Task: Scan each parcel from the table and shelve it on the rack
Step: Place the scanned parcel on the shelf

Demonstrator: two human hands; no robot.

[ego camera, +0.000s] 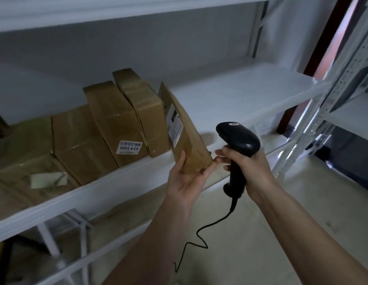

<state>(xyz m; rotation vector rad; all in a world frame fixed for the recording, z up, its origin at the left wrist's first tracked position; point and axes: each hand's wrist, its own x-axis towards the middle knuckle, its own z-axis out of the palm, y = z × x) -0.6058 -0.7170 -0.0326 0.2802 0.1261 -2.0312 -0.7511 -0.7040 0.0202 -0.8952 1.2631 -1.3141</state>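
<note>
A thin brown cardboard parcel (184,128) with a white label stands tilted on the white rack shelf (230,95), leaning left against a row of parcels. My left hand (186,177) grips its near bottom end, thumb on the label side and fingers under the corner. My right hand (248,169) holds a black corded barcode scanner (237,140) by its handle, just right of the parcel, its head pointing left and away. The right index finger touches the parcel's lower corner.
Several brown parcels (115,122) stand side by side on the shelf's left half, one with a sticker reading 43-4-5406. The shelf to the right of them is bare. A second white rack (343,79) stands at right. The scanner's cable (201,233) hangs down.
</note>
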